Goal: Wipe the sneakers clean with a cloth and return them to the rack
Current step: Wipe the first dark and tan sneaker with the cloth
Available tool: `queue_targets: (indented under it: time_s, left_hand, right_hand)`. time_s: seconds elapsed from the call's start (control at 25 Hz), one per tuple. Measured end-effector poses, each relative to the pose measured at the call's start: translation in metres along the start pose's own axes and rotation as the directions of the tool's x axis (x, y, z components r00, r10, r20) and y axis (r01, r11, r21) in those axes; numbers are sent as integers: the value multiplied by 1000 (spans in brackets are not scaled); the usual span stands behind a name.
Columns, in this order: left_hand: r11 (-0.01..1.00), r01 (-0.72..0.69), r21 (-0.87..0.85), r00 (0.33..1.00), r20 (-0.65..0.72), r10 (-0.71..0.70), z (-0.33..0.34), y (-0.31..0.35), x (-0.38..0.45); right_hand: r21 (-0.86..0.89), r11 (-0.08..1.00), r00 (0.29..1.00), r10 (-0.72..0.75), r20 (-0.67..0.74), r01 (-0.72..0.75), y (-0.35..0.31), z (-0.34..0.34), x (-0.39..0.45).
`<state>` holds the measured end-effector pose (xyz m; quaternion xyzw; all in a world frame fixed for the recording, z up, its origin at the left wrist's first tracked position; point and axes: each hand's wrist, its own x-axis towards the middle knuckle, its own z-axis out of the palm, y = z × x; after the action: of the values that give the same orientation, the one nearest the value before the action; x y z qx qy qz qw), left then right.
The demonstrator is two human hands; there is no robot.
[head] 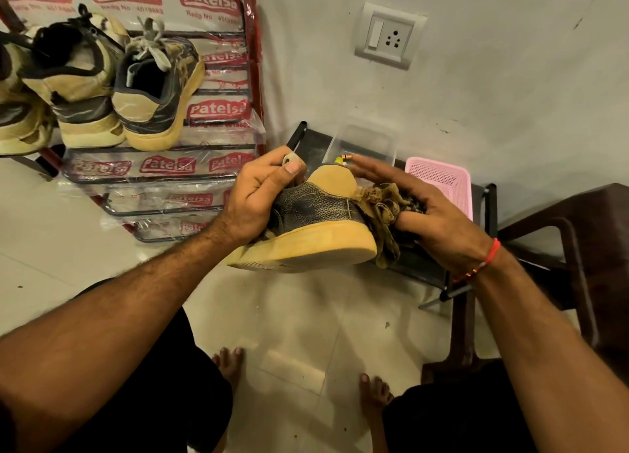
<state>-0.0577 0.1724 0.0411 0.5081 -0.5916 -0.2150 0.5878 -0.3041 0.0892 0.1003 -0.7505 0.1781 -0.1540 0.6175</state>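
Left hand gripping tan-and-grey leather sneaker at collar, right hand fingers extended, pressing crumpled olive cloth against heel, three sneakers on red metal rack.

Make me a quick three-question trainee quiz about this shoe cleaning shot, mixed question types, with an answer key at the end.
1. True or false: the tan and dark leather sneaker being cleaned is resting on the red metal shoe rack.
2. Which hand presses the crumpled olive-brown cloth to the sneaker's heel? A) left hand B) right hand
3. Fill in: the pink perforated plastic basket sits on the ____ metal stand by the wall.

Key: 1 false, the left hand holds it in the air, away from the rack; 2 B; 3 black.
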Motion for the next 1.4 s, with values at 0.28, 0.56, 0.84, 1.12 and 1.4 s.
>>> queue_targets:
  time_s: [0.28, 0.56, 0.84, 1.12, 1.4]
  left_hand:
    - [982, 128, -136, 991, 62, -120, 1, 4, -2]
    - [999, 34, 32, 991, 131, -38, -2, 1, 2]
    - [997, -75, 36, 993, 92, 71, 7, 13, 7]
    - [970, 65, 235, 997, -53, -54, 19, -12, 2]
    - [969, -29, 245, 994, -92, 53, 17, -9, 3]
  right_hand:
    - [281, 958, 997, 35, 70, -54, 6, 14, 5]
    - [81, 997, 985, 7, -171, 7, 8, 21, 13]
    - [-33, 999, 979, -6, -205, -1, 4, 23, 13]
    - [-647, 736, 876, -430, -218, 201, -12, 47, 14]
    - [-871, 488, 874, -440, -203, 43, -5, 45, 14]
